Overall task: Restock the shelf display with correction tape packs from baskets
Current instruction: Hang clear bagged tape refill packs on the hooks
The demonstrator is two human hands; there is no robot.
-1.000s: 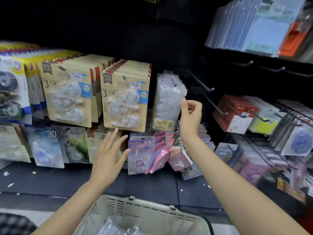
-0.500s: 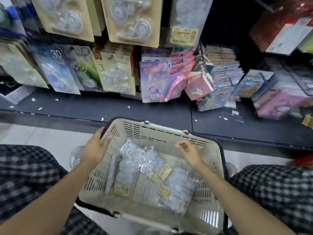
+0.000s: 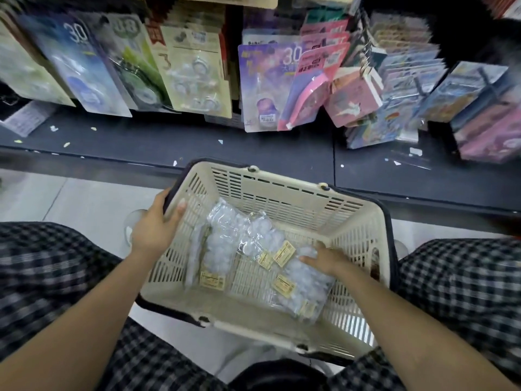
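A cream plastic basket (image 3: 282, 179) with a dark handle sits between my knees. Several clear correction tape packs with yellow labels lie in it: one at the left (image 3: 222, 244), one in the middle (image 3: 262, 235) and one at the right (image 3: 304, 286). My left hand (image 3: 153, 230) grips the basket's left rim, thumb inside the wall. My right hand (image 3: 327, 259) is down inside the basket, its fingers lying on the upper end of the right pack. Carded correction tape packs (image 3: 194, 74) hang on the display above.
A dark shelf base (image 3: 169, 139) with paper scraps runs in front of the basket. Purple and pink packs (image 3: 267, 80) and notebooks (image 3: 355, 97) hang at centre and right. My knees in checked trousers (image 3: 42, 263) flank the basket, over a pale tiled floor (image 3: 70, 198).
My view dropped from the hanging display to the basket. My right hand left the clear pack on the hook and came down onto a pack in the basket; my left hand took hold of the rim.
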